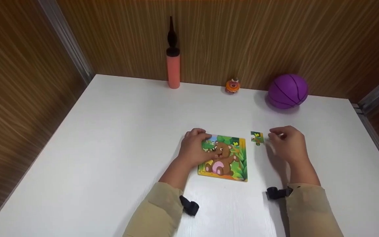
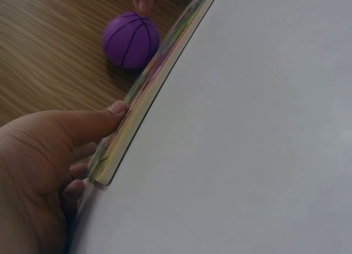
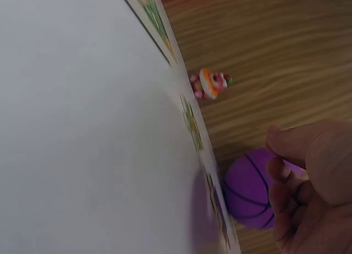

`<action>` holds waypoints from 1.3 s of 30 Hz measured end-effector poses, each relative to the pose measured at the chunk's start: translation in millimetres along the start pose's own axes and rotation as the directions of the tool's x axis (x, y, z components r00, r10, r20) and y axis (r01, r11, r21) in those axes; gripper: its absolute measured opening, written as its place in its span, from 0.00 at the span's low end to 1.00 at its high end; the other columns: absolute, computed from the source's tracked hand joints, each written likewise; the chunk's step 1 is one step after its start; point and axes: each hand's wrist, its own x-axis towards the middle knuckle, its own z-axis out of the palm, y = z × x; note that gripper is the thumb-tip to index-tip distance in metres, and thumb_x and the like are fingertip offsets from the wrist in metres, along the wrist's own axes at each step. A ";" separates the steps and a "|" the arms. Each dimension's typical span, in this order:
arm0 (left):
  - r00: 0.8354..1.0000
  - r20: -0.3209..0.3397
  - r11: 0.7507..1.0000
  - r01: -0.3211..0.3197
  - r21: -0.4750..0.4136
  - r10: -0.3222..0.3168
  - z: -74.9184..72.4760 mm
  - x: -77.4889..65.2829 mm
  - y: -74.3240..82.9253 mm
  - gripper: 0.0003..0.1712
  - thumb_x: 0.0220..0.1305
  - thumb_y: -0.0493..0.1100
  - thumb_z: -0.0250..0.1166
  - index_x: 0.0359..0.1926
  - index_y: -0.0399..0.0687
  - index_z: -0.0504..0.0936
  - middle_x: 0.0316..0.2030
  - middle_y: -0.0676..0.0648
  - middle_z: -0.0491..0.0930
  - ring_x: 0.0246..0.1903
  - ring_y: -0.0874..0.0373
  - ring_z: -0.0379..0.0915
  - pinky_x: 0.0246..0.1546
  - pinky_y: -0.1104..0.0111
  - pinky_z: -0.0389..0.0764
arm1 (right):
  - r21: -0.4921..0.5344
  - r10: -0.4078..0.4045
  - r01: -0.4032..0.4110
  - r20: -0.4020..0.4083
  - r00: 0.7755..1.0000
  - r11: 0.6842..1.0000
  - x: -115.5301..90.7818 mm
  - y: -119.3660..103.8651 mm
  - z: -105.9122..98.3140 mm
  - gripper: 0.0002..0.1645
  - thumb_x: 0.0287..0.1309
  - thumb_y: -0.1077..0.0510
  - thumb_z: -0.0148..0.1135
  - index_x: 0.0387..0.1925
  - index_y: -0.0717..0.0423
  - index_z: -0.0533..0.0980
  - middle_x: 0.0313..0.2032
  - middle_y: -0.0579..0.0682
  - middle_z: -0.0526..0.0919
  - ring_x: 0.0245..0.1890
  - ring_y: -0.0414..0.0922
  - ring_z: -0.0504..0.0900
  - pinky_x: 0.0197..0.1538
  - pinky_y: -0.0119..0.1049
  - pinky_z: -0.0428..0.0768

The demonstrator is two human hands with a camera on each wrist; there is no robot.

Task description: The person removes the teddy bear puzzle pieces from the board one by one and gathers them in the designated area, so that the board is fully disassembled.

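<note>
A square bear jigsaw puzzle [image 1: 222,164] lies flat on the white table. My left hand [image 1: 192,148] grips it at its upper left, thumb across the picture and fingers along the edge; the left wrist view shows the thumb [image 2: 99,122] over the puzzle's rim. Just right of the puzzle is a small green and yellow jigsaw piece [image 1: 257,137]. Beside that piece, apart from it, hovers my right hand [image 1: 288,143] with loosely curled fingers. Nothing shows between its thumb and fingers in the right wrist view, where a second thin coloured strip [image 3: 216,207] lies on the table.
Along the back of the table stand a pink pump [image 1: 173,70] with a black top, a small orange toy figure [image 1: 232,86] and a purple ball [image 1: 288,91]. Wood-grain panels [image 1: 209,39] wall the table in at the back and sides.
</note>
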 end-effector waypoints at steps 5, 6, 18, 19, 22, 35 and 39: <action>1.000 -0.006 1.000 -0.012 -0.018 0.012 -1.0 0.2 0.4 0.41 0.53 0.53 0.83 0.66 0.45 0.83 0.67 0.44 0.71 0.68 0.46 0.64 0.70 0.54 0.67 | 0.006 -0.041 0.041 0.050 0.998 0.999 -0.8 -16.6 11.8 0.15 0.71 0.62 0.65 0.53 0.68 0.85 0.49 0.64 0.83 0.45 0.54 0.77 0.45 0.43 0.75; 1.000 -0.006 1.000 -0.010 -0.019 0.010 -1.2 0.3 0.6 0.41 0.53 0.53 0.83 0.66 0.45 0.82 0.67 0.44 0.71 0.68 0.46 0.64 0.70 0.54 0.67 | 0.011 -0.040 0.039 0.064 0.997 0.999 -1.0 -19.1 13.8 0.15 0.71 0.61 0.65 0.52 0.68 0.85 0.49 0.64 0.84 0.45 0.54 0.77 0.45 0.43 0.75; 1.000 0.003 1.000 -0.009 -0.012 0.009 -3.5 0.3 -0.2 0.44 0.53 0.55 0.84 0.68 0.45 0.80 0.67 0.43 0.71 0.67 0.46 0.64 0.70 0.54 0.67 | 0.100 -0.086 0.071 0.154 0.984 0.992 -5.3 -36.1 31.9 0.23 0.71 0.60 0.68 0.63 0.67 0.80 0.51 0.64 0.84 0.46 0.53 0.78 0.45 0.39 0.76; 1.000 0.004 1.000 -0.010 -0.008 0.010 -3.7 0.4 -0.2 0.45 0.53 0.55 0.84 0.69 0.45 0.79 0.67 0.43 0.71 0.67 0.46 0.64 0.70 0.54 0.67 | 0.108 -0.088 0.071 0.169 0.982 0.992 -5.7 -38.5 34.6 0.25 0.71 0.60 0.68 0.65 0.67 0.79 0.51 0.65 0.84 0.46 0.54 0.78 0.45 0.40 0.77; 1.000 0.008 1.000 -0.010 0.005 0.010 -3.6 1.0 -0.5 0.48 0.53 0.55 0.84 0.71 0.45 0.76 0.67 0.43 0.71 0.68 0.46 0.64 0.71 0.54 0.66 | 0.126 -0.093 0.067 0.212 0.973 0.990 -8.5 -45.9 44.3 0.29 0.71 0.60 0.68 0.69 0.66 0.75 0.53 0.65 0.82 0.48 0.54 0.78 0.45 0.42 0.78; 1.000 0.002 0.999 -0.021 0.047 0.021 -0.2 1.9 1.5 0.48 0.54 0.59 0.81 0.71 0.45 0.75 0.67 0.44 0.72 0.66 0.47 0.65 0.70 0.54 0.66 | 0.190 -0.193 0.126 0.397 0.897 0.974 -28.0 -66.2 85.2 0.23 0.73 0.64 0.64 0.66 0.64 0.79 0.52 0.58 0.83 0.47 0.51 0.80 0.51 0.45 0.83; 1.000 0.010 0.997 -0.019 0.072 0.019 0.4 1.9 2.1 0.48 0.54 0.58 0.81 0.71 0.45 0.75 0.66 0.45 0.72 0.66 0.48 0.65 0.69 0.54 0.67 | 0.133 -0.202 0.162 0.392 0.897 0.978 -30.5 -68.3 91.5 0.19 0.73 0.62 0.65 0.62 0.60 0.83 0.49 0.55 0.82 0.45 0.49 0.79 0.52 0.46 0.81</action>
